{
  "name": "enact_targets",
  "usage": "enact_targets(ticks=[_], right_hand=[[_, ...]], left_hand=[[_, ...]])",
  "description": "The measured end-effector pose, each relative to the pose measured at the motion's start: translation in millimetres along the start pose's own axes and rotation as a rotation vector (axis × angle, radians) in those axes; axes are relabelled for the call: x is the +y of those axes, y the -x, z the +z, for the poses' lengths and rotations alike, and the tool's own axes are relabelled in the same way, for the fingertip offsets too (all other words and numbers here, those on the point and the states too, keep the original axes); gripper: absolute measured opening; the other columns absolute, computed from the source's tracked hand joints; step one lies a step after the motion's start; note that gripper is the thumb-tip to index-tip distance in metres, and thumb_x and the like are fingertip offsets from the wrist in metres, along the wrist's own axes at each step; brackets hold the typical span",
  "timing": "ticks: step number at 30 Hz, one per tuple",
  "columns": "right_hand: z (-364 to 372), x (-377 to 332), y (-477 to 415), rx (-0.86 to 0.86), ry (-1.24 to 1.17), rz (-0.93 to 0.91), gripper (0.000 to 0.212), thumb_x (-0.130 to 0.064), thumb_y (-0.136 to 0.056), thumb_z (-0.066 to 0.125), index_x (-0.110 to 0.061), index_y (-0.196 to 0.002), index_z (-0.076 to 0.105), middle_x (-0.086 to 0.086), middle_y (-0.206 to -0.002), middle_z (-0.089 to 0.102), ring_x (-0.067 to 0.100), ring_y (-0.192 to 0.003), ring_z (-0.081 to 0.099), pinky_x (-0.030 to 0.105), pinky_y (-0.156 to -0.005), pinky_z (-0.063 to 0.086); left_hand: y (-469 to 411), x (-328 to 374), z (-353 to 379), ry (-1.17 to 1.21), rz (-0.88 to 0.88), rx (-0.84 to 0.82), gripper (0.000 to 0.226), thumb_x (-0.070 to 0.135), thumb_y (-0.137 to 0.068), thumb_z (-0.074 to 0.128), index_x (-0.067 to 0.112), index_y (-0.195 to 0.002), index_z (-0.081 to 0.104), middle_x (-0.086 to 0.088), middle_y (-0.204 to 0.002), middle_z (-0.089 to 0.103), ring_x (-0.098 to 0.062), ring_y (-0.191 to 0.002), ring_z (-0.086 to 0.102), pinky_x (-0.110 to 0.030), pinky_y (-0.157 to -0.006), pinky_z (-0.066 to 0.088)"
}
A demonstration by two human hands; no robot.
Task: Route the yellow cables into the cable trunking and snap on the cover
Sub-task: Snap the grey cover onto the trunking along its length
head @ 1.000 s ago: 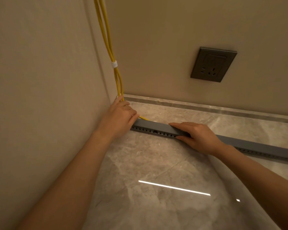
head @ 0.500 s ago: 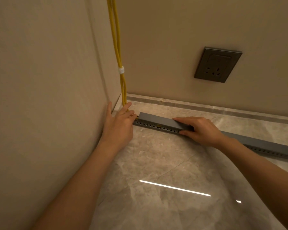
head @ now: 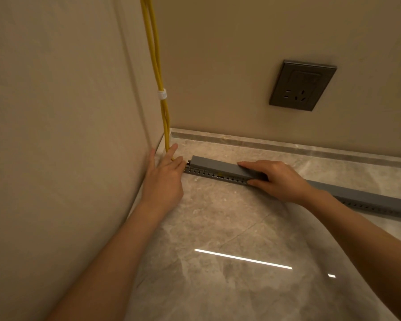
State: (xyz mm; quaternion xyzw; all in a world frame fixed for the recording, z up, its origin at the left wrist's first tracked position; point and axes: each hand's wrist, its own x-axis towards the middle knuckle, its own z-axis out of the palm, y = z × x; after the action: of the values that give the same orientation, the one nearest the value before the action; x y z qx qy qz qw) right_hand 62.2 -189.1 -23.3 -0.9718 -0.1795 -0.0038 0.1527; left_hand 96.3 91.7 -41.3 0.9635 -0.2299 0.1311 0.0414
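1. Yellow cables point(head: 159, 72) hang down the corner where two beige walls meet, bound by a white tie point(head: 161, 93), and reach the floor just behind the left hand's fingertips.
2. Cable trunking point(head: 218, 176) lies on the floor point(head: 218, 228), starting just right of the left hand and running away to the right under the right hand. Its slotted side wall faces the camera; a speck of yellow shows through one slot between the two hands.
3. A grey cover point(head: 214, 166) sits on top of the trunking. At the end nearest the left hand a short bit of the trunking's end sticks out beyond it.
4. The left hand point(head: 163, 179) rests on the floor in the corner, fingers extended and loosely spread, its grip closed on nothing; the fingertips touch the trunking's end and the foot of the cables.
5. The right hand point(head: 276, 179) lies flat on the cover, fingers pointing toward the left hand, thumb point(head: 256, 182) against the slotted side: a shallow grip over cover and trunking.
6. The floor is glossy grey marble-look tile reflecting a strip light point(head: 243, 259); a matching skirting point(head: 287, 147) runs behind both hands.
7. A dark wall socket point(head: 302, 85) sits above the right hand.
8. The trunking's far end is cut off at the right edge; whether the cover is fully seated cannot be told.
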Motion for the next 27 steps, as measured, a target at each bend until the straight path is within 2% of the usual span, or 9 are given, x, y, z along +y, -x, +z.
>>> enact_targets(ticks=[4,8,11,13,18,23,27], right_hand=[[0.1,-6.0,-10.2,-0.014,-0.047,-0.033,0.05,-0.025,-0.089,0.059,-0.027,-0.137,0.042,-0.001,-0.128,0.059,0.018,-0.109,0.057,0.037,-0.087,0.049],[2.9,-8.1,-17.3,-0.047,-0.059,-0.008,0.047,-0.029,-0.091,0.056,-0.03,-0.136,0.043,-0.003,-0.13,0.058,0.017,-0.113,0.055,0.038,-0.091,0.048],[3.9,-6.1,-14.5,-0.036,-0.085,-0.013,0.048,-0.03,-0.091,0.056,-0.029,-0.136,0.043,-0.002,-0.127,0.06,0.016,-0.108,0.057,0.036,-0.089,0.049],[5.1,-5.8,-12.6,-0.028,-0.082,-0.031,0.048,-0.03,-0.091,0.056,-0.028,-0.137,0.043,-0.001,-0.125,0.061,0.016,-0.107,0.057,0.037,-0.088,0.049],[6.9,-5.7,-11.3,-0.011,-0.067,-0.052,0.049,-0.03,-0.09,0.057,-0.026,-0.137,0.043,0.0,-0.122,0.062,0.016,-0.104,0.058,0.037,-0.086,0.05],[6.1,-9.2,-10.1,0.009,-0.051,-0.071,0.049,-0.025,-0.088,0.061,-0.022,-0.135,0.046,0.002,-0.122,0.062,0.019,-0.106,0.057,0.037,-0.087,0.049],[5.4,-16.4,-10.2,0.055,0.033,-0.086,0.048,-0.022,-0.086,0.065,-0.017,-0.131,0.051,0.005,-0.122,0.059,0.022,-0.111,0.05,0.04,-0.086,0.049]], left_hand=[[1.7,0.2,3.7,0.006,0.011,-0.003,0.049,0.01,-0.084,0.048,0.01,-0.133,0.048,0.0,-0.143,0.046,-0.016,-0.144,0.011,-0.046,-0.112,-0.013],[5.9,-1.5,11.2,0.045,0.025,-0.005,0.053,0.009,-0.087,0.043,0.01,-0.14,0.037,-0.001,-0.153,0.028,-0.014,-0.145,0.004,-0.043,-0.114,-0.013],[7.0,-2.2,16.5,0.162,0.009,0.0,0.057,0.004,-0.09,0.041,0.008,-0.145,0.025,-0.004,-0.157,0.014,-0.011,-0.143,-0.007,-0.037,-0.115,-0.012],[4.7,-2.3,16.2,0.247,-0.04,-0.012,0.059,0.005,-0.092,0.039,0.011,-0.147,0.018,-0.002,-0.158,0.009,-0.009,-0.142,-0.009,-0.039,-0.116,-0.007],[-2.2,-3.6,8.4,0.279,-0.096,-0.073,0.053,0.017,-0.095,0.04,0.02,-0.145,0.026,0.007,-0.155,0.02,-0.004,-0.143,0.0,-0.053,-0.113,-0.003],[-2.9,-2.4,5.0,0.279,-0.111,-0.041,0.048,0.015,-0.093,0.044,0.021,-0.14,0.038,0.007,-0.149,0.034,-0.004,-0.142,0.011,-0.053,-0.113,0.0],[-3.6,2.0,4.2,0.287,-0.104,0.04,0.038,0.015,-0.091,0.05,0.016,-0.129,0.052,0.003,-0.136,0.053,-0.011,-0.14,0.025,-0.052,-0.113,0.009]])
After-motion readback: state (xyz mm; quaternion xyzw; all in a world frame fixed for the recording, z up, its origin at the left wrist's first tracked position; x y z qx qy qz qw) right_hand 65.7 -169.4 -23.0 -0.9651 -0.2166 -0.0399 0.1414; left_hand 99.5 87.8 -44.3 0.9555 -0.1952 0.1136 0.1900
